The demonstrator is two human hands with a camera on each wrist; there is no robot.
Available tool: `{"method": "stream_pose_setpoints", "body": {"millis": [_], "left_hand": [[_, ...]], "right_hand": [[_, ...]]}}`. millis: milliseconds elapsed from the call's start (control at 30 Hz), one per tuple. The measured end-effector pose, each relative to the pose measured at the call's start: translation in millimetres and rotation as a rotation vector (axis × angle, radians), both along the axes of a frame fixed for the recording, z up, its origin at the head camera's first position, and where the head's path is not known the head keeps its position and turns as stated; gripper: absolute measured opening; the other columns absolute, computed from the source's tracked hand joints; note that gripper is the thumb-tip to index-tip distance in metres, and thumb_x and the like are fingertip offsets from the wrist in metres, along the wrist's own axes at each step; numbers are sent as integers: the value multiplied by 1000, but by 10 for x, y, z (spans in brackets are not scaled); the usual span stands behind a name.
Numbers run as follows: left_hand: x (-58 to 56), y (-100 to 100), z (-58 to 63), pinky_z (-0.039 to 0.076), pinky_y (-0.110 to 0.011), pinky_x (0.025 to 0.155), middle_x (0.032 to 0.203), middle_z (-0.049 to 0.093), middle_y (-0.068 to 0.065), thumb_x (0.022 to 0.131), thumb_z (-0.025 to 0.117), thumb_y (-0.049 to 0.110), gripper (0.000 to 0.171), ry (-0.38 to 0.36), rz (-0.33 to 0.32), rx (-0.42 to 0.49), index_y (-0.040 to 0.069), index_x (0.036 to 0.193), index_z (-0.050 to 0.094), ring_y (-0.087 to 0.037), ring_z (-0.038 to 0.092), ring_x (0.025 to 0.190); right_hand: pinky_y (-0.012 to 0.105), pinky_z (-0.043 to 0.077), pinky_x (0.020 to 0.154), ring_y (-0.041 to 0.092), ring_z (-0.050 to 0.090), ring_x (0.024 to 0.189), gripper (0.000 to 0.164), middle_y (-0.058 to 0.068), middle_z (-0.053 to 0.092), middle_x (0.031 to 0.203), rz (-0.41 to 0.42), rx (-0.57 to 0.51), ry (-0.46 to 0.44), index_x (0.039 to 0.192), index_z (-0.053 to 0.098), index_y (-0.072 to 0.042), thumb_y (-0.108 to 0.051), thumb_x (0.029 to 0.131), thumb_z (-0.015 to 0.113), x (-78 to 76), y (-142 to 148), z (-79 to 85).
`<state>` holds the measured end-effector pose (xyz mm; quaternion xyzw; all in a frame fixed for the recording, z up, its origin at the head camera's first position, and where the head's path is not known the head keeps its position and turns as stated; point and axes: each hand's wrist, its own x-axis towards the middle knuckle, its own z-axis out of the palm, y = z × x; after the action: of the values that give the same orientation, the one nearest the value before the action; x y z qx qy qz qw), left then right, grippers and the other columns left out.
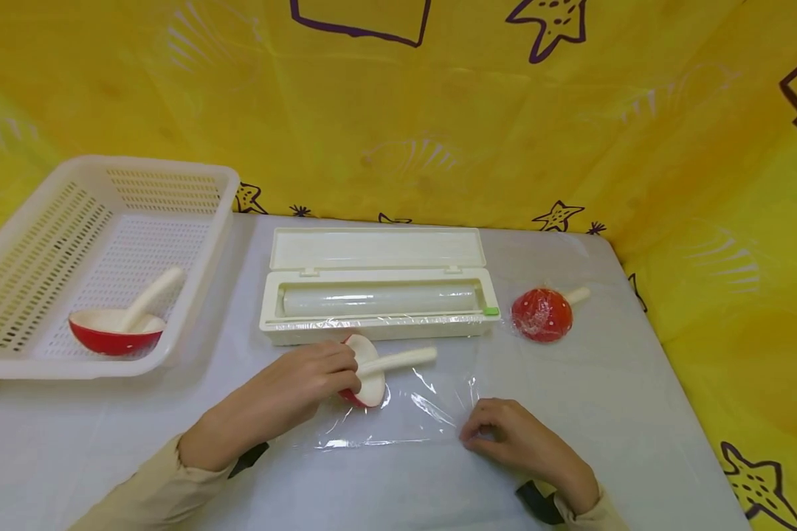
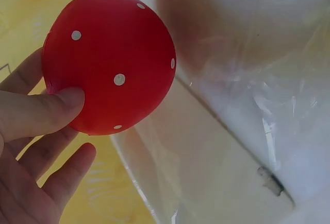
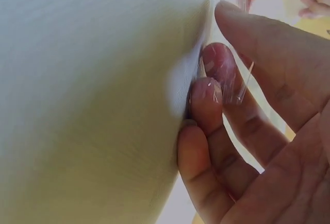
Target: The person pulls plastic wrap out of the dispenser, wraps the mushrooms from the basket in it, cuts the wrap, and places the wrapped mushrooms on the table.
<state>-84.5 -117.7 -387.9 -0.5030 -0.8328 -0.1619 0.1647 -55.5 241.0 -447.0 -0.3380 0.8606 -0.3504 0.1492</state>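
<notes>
My left hand point(image 1: 305, 380) grips a ladle point(image 1: 374, 380) by the edge of its bowl. The bowl is red with white dots outside and white inside, and its pale handle points right. In the left wrist view the thumb lies on the red outside of the bowl point(image 2: 116, 54). Clear plastic wrap point(image 1: 398, 428) stretches from the dispenser box toward me, under the ladle. At the right front corner of the wrap, my right hand point(image 1: 514, 439) pinches the film low over the table. The right wrist view shows film point(image 3: 234, 92) over the fingertips.
Behind the ladle stands a cream dispenser box point(image 1: 378, 333), lid raised, with a film roll point(image 1: 378, 299) inside. A second red ladle point(image 1: 542, 316), covered in film, lies to its right. The white basket point(image 1: 106, 369) at left holds another ladle point(image 1: 116, 341). Yellow cloth point(image 1: 345, 125) hangs behind.
</notes>
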Motion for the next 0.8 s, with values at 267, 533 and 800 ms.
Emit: {"method": "stream_pose_setpoints", "body": {"millis": [267, 533, 800], "left_hand": [[-29, -28, -146, 52, -28, 92, 98, 59, 2, 73, 70, -14, 34, -24, 32, 30, 17, 88, 65, -19, 63, 108], [6, -118, -207, 55, -39, 95, 129, 60, -12, 72, 75, -11, 49, -36, 139, 32, 11, 114, 63, -27, 60, 121], [87, -287, -223, 56, -39, 91, 124, 63, -4, 71, 85, -1, 56, -168, 212, 68, 10, 121, 62, -21, 61, 115]], "right_hand": [[23, 54, 73, 0, 58, 79, 9, -11, 69, 85, -30, 36, 22, 88, 75, -18, -11, 84, 78, -33, -45, -10], [23, 53, 73, 1, 58, 79, 9, -12, 68, 86, -31, 36, 32, 89, 75, -18, -12, 84, 78, -28, -54, -10], [22, 52, 73, 0, 57, 78, 9, -12, 67, 85, -32, 50, 46, 89, 75, -18, -12, 84, 79, -26, -66, -8]]}}
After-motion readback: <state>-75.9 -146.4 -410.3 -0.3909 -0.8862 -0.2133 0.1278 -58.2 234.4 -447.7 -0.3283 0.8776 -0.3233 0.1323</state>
